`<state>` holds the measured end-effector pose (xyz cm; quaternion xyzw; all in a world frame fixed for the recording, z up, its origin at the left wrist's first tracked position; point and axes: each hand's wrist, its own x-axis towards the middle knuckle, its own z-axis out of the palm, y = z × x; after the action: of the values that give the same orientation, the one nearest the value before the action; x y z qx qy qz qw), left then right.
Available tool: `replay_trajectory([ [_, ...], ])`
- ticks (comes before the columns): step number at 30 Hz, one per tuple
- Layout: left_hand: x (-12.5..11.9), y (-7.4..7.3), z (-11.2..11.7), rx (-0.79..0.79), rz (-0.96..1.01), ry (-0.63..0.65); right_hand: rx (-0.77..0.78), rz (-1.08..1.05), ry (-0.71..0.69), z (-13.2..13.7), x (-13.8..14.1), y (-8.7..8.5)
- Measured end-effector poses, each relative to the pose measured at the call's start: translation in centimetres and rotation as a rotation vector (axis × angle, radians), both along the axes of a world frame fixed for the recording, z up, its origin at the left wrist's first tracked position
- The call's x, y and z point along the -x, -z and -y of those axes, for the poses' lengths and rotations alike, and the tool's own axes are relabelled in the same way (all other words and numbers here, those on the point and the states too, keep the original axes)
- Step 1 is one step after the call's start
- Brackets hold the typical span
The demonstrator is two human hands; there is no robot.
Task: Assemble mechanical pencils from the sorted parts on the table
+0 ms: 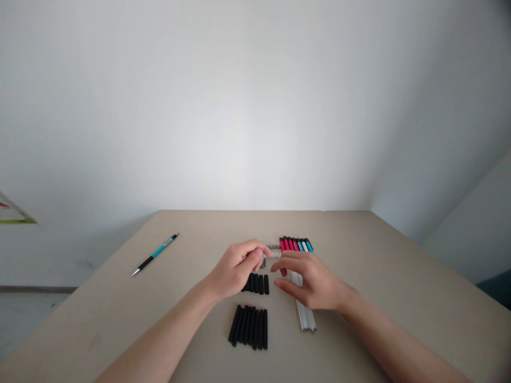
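Both my hands meet over the middle of the beige table (359, 250). My left hand (235, 268) pinches its fingertips together near a row of small metal springs (273, 247); what it pinches is too small to make out. My right hand (309, 279) hovers with its fingers curled loosely and apart over white pen barrels (306, 318). Short black pieces (257, 283) lie under my left hand. A longer row of black grip sleeves (249, 326) lies nearer to me. Pink, white and teal pen parts (296, 243) lie just beyond my right hand.
A finished teal and black pen (156, 254) lies alone at the far left of the table. A bare white wall rises behind the table's far edge. A coloured sheet (10, 213) shows at the left border.
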<state>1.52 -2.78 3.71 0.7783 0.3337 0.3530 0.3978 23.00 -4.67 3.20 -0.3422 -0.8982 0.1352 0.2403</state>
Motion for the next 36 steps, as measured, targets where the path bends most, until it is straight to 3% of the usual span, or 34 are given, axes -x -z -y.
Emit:
replay_trajectory([
  [4, -1.4, 0.3, 0.9, 0.150, 0.202, 0.187, 0.022, -0.037, -0.029, -0.2, 0.6, 0.6],
  [10, -2.1, 0.2, 1.6, 0.142, 0.287, 0.239, 0.054, -0.084, -0.076, -0.1, 1.1, 0.9],
  [12, -2.1, 0.7, 1.2, 0.224, 0.366, 0.210, 0.030, -0.097, -0.051, 0.0, 1.1, 0.9],
  [15, -2.1, 1.9, 0.0, 0.343, 0.506, -0.036, -0.001, -0.111, 0.040, -0.1, 0.9, 0.8],
  [18, -2.0, 2.8, -1.0, 0.504, 0.603, -0.121, -0.022, -0.159, 0.191, -0.5, 0.7, 0.7],
  [21, -1.9, 2.9, -1.3, 0.662, 0.639, -0.137, -0.057, -0.242, 0.315, -0.8, 0.6, 0.8],
  [25, -1.9, 2.7, -1.2, 0.754, 0.647, -0.143, -0.086, -0.328, 0.387, -0.8, 0.5, 0.9],
  [36, -1.6, 2.5, -1.6, 0.807, 0.609, -0.165, -0.066, -0.393, 0.372, -0.7, 0.2, 0.9],
])
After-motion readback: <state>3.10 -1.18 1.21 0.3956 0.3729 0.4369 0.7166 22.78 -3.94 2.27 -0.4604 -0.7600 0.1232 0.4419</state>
